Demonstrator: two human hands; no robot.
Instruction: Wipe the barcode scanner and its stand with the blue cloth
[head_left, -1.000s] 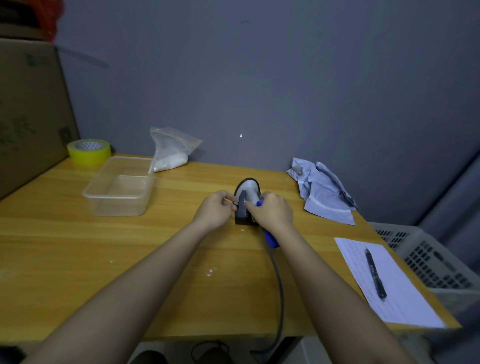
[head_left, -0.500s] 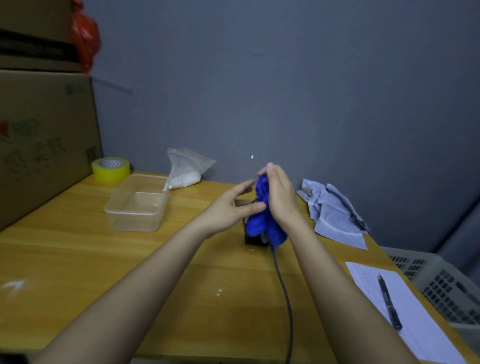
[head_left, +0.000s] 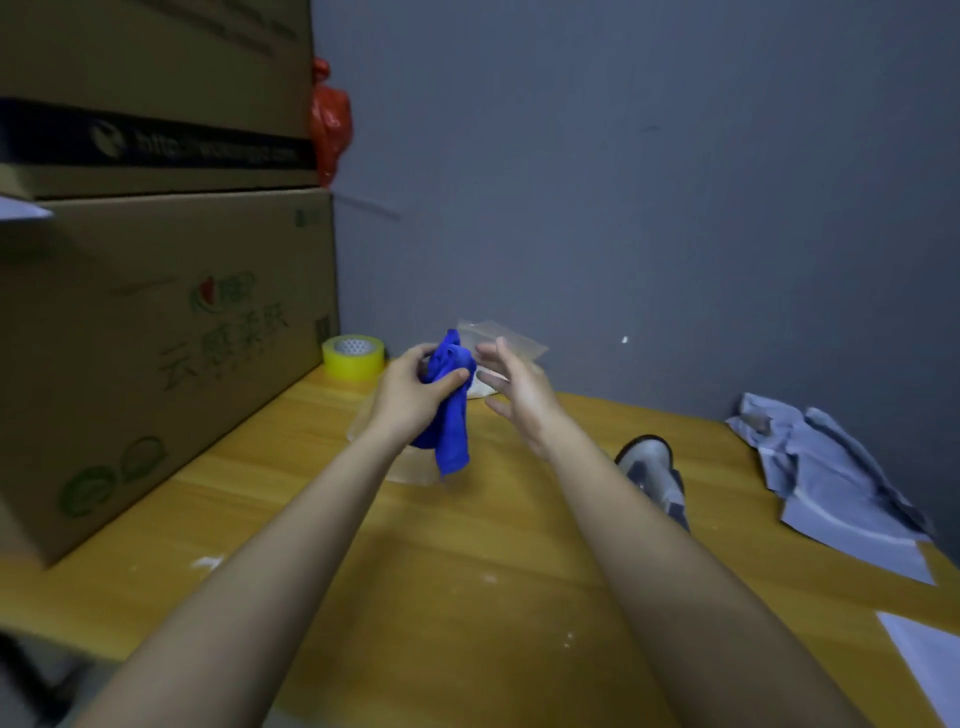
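Note:
My left hand (head_left: 410, 397) grips the bunched blue cloth (head_left: 451, 410), which hangs down above the table, over a clear plastic container. My right hand (head_left: 519, 392) is just right of the cloth, fingers spread, holding nothing. The barcode scanner (head_left: 649, 467), grey-white with a dark rim, stands on the wooden table (head_left: 467, 597) to the right, partly hidden behind my right forearm. Its stand is mostly hidden and I touch neither.
Stacked cardboard boxes (head_left: 156, 322) fill the left side. A yellow tape roll (head_left: 354, 357) sits by the wall, a clear plastic bag (head_left: 511, 343) behind my hands. A clear container (head_left: 410, 470) lies under the cloth. Crumpled grey-blue cloth (head_left: 831, 478) lies right, white paper (head_left: 930, 665) at the lower right.
The cloth passed from my right hand to my left and both hands moved left, away from the scanner. The view swung left; the scanner now stands untouched at the right.

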